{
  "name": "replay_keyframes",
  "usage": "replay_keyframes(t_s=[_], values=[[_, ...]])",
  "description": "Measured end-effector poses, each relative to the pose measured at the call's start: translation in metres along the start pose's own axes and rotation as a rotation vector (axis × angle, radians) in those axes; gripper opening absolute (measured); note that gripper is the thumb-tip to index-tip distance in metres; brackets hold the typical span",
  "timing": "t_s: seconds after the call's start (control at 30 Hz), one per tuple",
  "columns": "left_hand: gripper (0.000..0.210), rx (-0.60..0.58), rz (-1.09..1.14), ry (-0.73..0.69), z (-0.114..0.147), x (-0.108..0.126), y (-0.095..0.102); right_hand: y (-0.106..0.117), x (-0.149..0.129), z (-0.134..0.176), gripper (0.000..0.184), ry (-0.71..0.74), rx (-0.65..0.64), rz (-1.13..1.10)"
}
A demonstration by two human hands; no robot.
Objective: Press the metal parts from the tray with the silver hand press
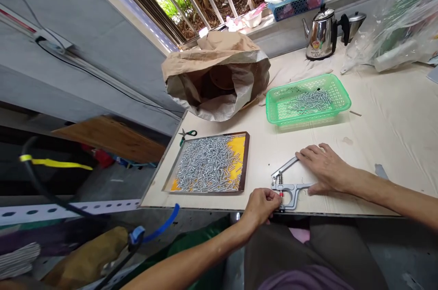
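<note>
With its fingers on the upper handle and thumb by the lower, the right hand (325,170), spread wide, has hold of the silver hand-press pliers (290,187) on the counter (372,139), lower right of centre; the left hand (262,206) pinches tight beside the red-marked end, contents hidden! Upper right, the steel kettle's (321,34) sticker (316,45) is too small to read.
</note>
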State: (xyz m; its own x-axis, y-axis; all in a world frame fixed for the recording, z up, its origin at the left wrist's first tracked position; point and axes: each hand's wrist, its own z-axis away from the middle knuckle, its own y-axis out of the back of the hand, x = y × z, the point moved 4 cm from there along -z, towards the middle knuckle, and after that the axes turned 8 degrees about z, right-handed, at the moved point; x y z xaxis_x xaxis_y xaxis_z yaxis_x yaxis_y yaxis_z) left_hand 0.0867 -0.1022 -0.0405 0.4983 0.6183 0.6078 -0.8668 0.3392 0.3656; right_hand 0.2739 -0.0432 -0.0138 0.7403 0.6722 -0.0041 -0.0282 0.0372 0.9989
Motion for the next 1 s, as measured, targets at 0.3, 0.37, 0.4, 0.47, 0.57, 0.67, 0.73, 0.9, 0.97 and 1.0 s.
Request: replay_keyframes(t_s=[0.3,0.37,0.4,0.47,0.57,0.67,0.73,0.9,0.97,1.0], values=[[0.019,0.164,-0.416,-0.543,0.012,0.017,0.004,0.002,-0.007,0.000,0.059,-0.050,-0.080,-0.027],[0.022,0.205,-0.584,-0.814,0.013,0.032,-0.006,0.001,-0.008,0.000,0.055,-0.057,-0.076,-0.036],[0.035,0.197,-0.656,-0.889,0.010,0.039,-0.013,0.001,-0.008,0.000,0.055,-0.058,-0.074,-0.041],[0.058,0.144,-0.772,-0.941,0.002,0.052,-0.025,0.001,-0.006,0.001,0.059,-0.049,-0.082,-0.062],[0.066,0.060,-0.889,-0.911,-0.010,0.067,-0.037,0.006,0.000,0.006,0.072,-0.057,-0.123,-0.097],[0.067,0.042,-0.950,-0.889,-0.015,0.076,-0.040,0.013,0.005,0.012,0.066,-0.087,-0.142,-0.094],[0.057,0.028,-0.964,-0.898,-0.016,0.079,-0.043,0.015,0.007,0.015,0.048,-0.096,-0.124,-0.074],[0.018,0.007,-0.912,-0.921,-0.021,0.084,-0.049,0.005,0.007,0.018,0.011,-0.113,-0.077,-0.092],[0.010,0.012,-0.893,-0.929,-0.024,0.084,-0.050,0.000,0.006,0.017,0.008,-0.099,-0.066,-0.114],[0.008,0.015,-0.894,-0.938,-0.025,0.084,-0.050,-0.001,0.006,0.017,0.009,-0.093,-0.060,-0.119]])
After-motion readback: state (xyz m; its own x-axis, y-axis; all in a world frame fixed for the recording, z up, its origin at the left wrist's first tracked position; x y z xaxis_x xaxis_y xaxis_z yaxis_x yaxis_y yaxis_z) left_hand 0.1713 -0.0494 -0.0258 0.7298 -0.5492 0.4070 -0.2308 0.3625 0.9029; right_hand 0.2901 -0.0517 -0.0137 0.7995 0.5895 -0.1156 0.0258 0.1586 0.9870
